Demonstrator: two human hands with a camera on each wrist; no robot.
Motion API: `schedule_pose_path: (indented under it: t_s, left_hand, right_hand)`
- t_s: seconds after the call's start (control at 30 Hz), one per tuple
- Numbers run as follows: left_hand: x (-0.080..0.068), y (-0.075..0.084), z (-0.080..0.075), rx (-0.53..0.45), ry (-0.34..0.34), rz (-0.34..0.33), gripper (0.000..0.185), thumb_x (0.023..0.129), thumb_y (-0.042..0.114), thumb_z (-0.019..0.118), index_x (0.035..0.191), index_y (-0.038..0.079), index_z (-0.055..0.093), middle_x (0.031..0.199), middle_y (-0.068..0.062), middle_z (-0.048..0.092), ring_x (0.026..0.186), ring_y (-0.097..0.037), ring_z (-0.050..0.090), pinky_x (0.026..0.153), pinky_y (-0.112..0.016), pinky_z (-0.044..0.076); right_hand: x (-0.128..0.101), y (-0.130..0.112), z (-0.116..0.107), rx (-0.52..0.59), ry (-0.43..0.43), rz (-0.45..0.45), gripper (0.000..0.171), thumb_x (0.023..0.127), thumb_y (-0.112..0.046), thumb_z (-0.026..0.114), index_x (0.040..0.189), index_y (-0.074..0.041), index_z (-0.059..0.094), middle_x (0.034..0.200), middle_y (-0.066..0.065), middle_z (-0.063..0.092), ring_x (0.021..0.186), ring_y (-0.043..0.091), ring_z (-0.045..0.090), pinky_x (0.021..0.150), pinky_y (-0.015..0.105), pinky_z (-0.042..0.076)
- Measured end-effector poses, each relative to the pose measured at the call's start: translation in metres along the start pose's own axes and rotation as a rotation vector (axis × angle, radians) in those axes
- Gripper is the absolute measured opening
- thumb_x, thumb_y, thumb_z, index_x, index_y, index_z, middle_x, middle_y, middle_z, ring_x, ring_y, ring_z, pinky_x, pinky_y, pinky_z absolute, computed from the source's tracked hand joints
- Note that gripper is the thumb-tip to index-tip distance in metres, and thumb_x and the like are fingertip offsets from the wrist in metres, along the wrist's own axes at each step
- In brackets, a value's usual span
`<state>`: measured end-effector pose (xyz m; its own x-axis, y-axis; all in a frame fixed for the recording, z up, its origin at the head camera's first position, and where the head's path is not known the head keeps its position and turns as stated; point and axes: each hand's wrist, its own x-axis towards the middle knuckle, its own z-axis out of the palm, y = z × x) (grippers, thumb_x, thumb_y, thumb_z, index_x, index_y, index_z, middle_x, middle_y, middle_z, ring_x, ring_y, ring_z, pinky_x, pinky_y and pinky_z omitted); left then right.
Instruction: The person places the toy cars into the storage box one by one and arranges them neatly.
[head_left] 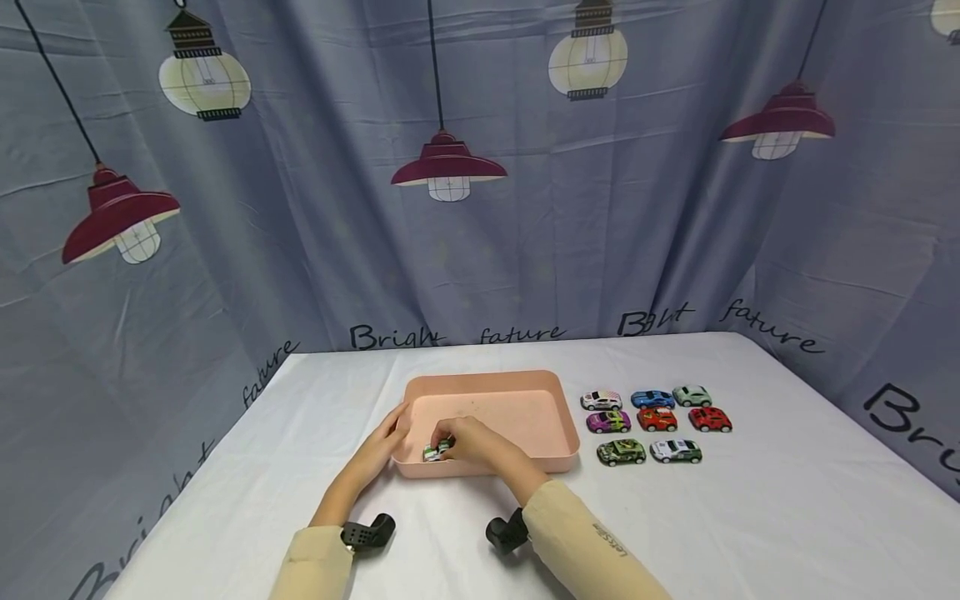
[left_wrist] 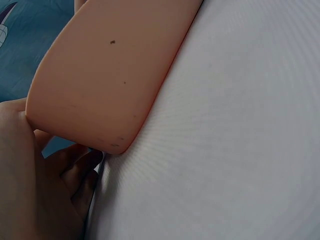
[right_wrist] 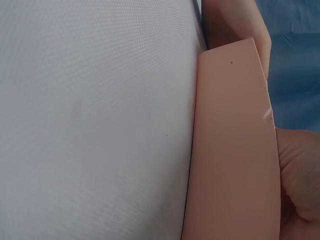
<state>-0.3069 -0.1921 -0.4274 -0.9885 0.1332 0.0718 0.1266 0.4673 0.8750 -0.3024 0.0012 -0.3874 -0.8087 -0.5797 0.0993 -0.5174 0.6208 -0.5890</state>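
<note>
A shallow pink tray (head_left: 487, 468) stands on the white table. My left hand (head_left: 381, 446) holds its left wall, the thumb at the rim and the other fingers along the outside, as the left wrist view (left_wrist: 55, 185) shows. Over the tray's front left corner, my right hand (head_left: 471, 440) pinches a small white and green toy car (head_left: 433, 453) between thumb and fingers. Part of that car is hidden by the fingers. From the right wrist, the tray's front wall (right_wrist: 235, 140) covers the car and most of the right hand (right_wrist: 302, 175).
Right of the tray lie several toy cars in rough rows: white (head_left: 601, 401), blue (head_left: 652, 399), pale green (head_left: 692, 396), purple (head_left: 608, 422), orange-red (head_left: 657, 419), red (head_left: 710, 419), camouflage green (head_left: 621, 452) and white-green (head_left: 676, 451). A grey-blue curtain (head_left: 480, 267) hangs behind the table.
</note>
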Motion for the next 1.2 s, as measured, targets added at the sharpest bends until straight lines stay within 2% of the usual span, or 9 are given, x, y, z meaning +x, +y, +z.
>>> schedule_pose_path:
  t_s: [0.2,0.37,0.57,0.6,0.73,0.93,1.2]
  left_hand:
    - [0.0,-0.002,0.0,-0.01,0.0,0.019,0.056,0.095,0.037,0.042,0.144,0.016,0.026,0.149,-0.018,0.022,0.138,-0.037,0.017,0.111,-0.056,0.014]
    - [-0.004,-0.002,0.001,-0.001,0.005,0.073,0.056,0.095,0.04,0.04,0.144,0.017,0.027,0.148,-0.022,0.023,0.136,-0.04,0.019,0.108,-0.06,0.017]
    - [-0.004,-0.001,0.0,-0.029,0.008,0.09,0.059,0.092,0.045,0.042,0.143,0.019,0.029,0.148,-0.022,0.023,0.136,-0.043,0.018,0.107,-0.062,0.014]
    - [-0.004,-0.001,0.0,-0.007,0.01,0.1,0.058,0.093,0.045,0.041,0.143,0.019,0.029,0.147,-0.023,0.024,0.136,-0.042,0.019,0.106,-0.063,0.016]
    - [-0.004,-0.001,0.0,0.0,0.017,0.089,0.056,0.094,0.041,0.041,0.144,0.018,0.028,0.148,-0.022,0.024,0.136,-0.041,0.019,0.106,-0.062,0.016]
    - [0.001,-0.002,0.0,-0.013,-0.001,0.023,0.055,0.095,0.036,0.042,0.144,0.016,0.026,0.15,-0.018,0.021,0.138,-0.037,0.016,0.111,-0.057,0.013]
    - [0.0,-0.001,0.001,-0.023,-0.002,0.019,0.055,0.096,0.037,0.041,0.144,0.018,0.025,0.151,-0.016,0.019,0.139,-0.036,0.015,0.111,-0.057,0.013]
  right_hand:
    - [-0.001,-0.001,0.0,0.008,-0.026,-0.005,0.009,0.078,-0.001,0.067,0.085,-0.007,0.065,0.09,0.003,0.069,0.081,0.009,0.055,0.077,0.021,0.047]
    - [-0.002,-0.002,-0.003,-0.017,-0.043,0.005,0.007,0.081,-0.005,0.066,0.087,-0.009,0.067,0.088,0.0,0.068,0.079,0.006,0.053,0.076,0.02,0.045]
    - [-0.006,-0.003,-0.009,-0.082,-0.038,-0.001,0.011,0.084,-0.013,0.064,0.094,-0.014,0.068,0.097,-0.003,0.068,0.09,0.01,0.059,0.083,0.025,0.047]
    - [-0.007,-0.003,-0.01,-0.092,-0.035,-0.011,0.013,0.084,-0.014,0.063,0.096,-0.014,0.068,0.098,-0.003,0.068,0.092,0.011,0.059,0.084,0.027,0.047]
    - [-0.011,-0.005,-0.013,-0.099,-0.021,-0.034,0.017,0.084,-0.016,0.062,0.101,-0.013,0.067,0.103,-0.001,0.068,0.1,0.016,0.06,0.089,0.031,0.047]
    - [-0.017,-0.007,-0.018,-0.141,0.005,-0.018,0.02,0.087,-0.02,0.058,0.106,-0.017,0.065,0.112,-0.001,0.065,0.11,0.018,0.057,0.092,0.037,0.046]
    - [-0.026,-0.005,-0.024,-0.168,0.05,-0.01,0.026,0.089,-0.027,0.056,0.113,-0.019,0.062,0.117,0.0,0.062,0.112,0.018,0.056,0.092,0.039,0.046]
